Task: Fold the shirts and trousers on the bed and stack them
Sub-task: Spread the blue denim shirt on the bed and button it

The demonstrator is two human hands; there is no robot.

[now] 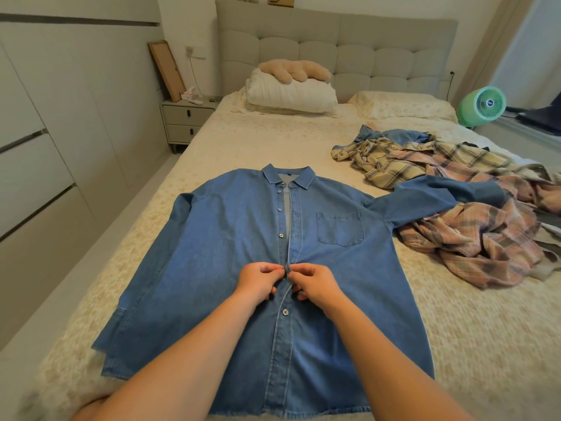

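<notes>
Both hands meet at the shirt's (230,256) button placket: the left hand (258,281) pinches one edge, the right hand (315,284) pinches the other. The shirt lies flat, front up, on the bed (258,141). Crumpled plaid shirts (449,189) lie heaped to the right.

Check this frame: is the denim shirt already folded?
No, the denim shirt lies spread flat on the bed, sleeves out, while the left hand and right hand pinch its placket.

Matt denim shirt (230,253), textured woven bedspread (455,323)
</notes>
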